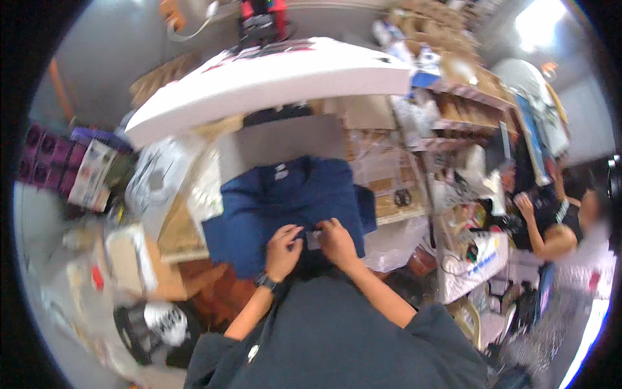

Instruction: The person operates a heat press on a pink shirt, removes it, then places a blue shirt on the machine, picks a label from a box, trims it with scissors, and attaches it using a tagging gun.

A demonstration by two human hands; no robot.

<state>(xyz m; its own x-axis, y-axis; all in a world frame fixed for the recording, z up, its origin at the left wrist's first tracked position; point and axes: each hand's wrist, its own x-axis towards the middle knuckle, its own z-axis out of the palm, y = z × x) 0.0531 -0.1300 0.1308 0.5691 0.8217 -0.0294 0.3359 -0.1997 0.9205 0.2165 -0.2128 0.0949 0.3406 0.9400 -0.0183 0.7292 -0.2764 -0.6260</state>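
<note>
A dark navy garment (pixel 296 194), seemingly trousers or shorts, lies spread before me with its waistband away from me. A small white label (pixel 281 171) shows inside the waistband. Over the garment's near part, my left hand (pixel 283 252), with a dark watch on its wrist, has its fingers bent toward the other hand. My right hand (pixel 337 244) is beside it, fingers curled down at a small pale piece (pixel 313 239), perhaps a tag. Blur and the bent fingers hide whether either hand grips cloth or that piece.
A white raised shelf (pixel 272 87) crosses beyond the garment. Clear plastic bags (pixel 165 170) lie left, above an open cardboard box (pixel 131 262). Shelves with brown packages (pixel 466 107) stand right. Another person (pixel 554 233) is at the far right, near a white table (pixel 476 267).
</note>
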